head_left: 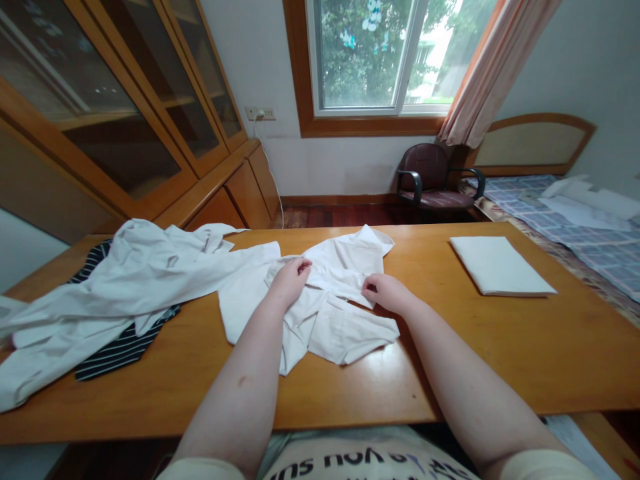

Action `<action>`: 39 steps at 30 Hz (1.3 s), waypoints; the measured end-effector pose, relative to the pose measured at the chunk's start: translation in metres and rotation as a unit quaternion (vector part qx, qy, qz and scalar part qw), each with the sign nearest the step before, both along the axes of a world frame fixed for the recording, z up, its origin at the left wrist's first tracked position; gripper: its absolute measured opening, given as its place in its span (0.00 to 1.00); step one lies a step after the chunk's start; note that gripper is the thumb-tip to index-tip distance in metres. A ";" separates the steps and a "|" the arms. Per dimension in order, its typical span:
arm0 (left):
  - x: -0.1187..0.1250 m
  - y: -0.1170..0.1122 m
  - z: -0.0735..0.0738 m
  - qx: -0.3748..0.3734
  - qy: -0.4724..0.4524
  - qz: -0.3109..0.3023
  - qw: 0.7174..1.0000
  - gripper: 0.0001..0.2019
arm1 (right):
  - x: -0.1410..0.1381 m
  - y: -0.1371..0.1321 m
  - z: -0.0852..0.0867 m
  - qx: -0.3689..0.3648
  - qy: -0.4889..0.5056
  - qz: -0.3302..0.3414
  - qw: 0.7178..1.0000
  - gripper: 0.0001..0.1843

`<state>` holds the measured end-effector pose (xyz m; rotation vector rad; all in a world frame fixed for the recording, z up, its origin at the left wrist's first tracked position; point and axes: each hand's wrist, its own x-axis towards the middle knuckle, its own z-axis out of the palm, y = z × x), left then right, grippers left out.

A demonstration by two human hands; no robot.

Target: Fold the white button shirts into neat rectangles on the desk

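A white garment (345,327), perhaps a shirt, lies crumpled and partly spread on the wooden table in front of me. My left hand (293,277) pinches its cloth near the middle, fingers curled at a fold. At the right side of the same piece, my right hand (383,291) has its fingertips closed on an edge of the fabric. One flap of the garment points towards me and another part rises in a soft peak at the far side. The exact shape of the garment is hidden by its folds.
To the left, more white clothing (165,267) lies heaped over a black striped cloth (125,350). A flat white folder or pad (500,267) rests on the table (475,353) at right. Beyond stand a cabinet (210,153), an armchair (435,177) and a bed (575,207).
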<state>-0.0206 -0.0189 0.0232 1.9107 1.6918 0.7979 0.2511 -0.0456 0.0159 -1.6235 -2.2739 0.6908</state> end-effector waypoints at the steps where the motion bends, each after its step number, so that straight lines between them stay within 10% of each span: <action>1: 0.000 0.000 0.000 0.000 -0.004 0.001 1.000 0.10 | 0.000 0.000 0.001 0.000 -0.001 0.001 1.000 0.05; 27: 0.005 0.001 -0.002 0.086 0.067 0.001 0.994 0.08 | 0.003 0.003 -0.004 0.013 0.037 -0.012 0.999 0.02; 33: 0.009 -0.017 0.023 0.141 0.125 -0.156 0.970 0.07 | -0.005 -0.009 0.010 0.053 0.080 0.080 0.992 0.10; 39: 0.008 -0.014 0.011 0.123 0.165 -0.219 0.954 0.14 | -0.009 -0.007 0.001 0.076 0.026 0.090 0.993 0.03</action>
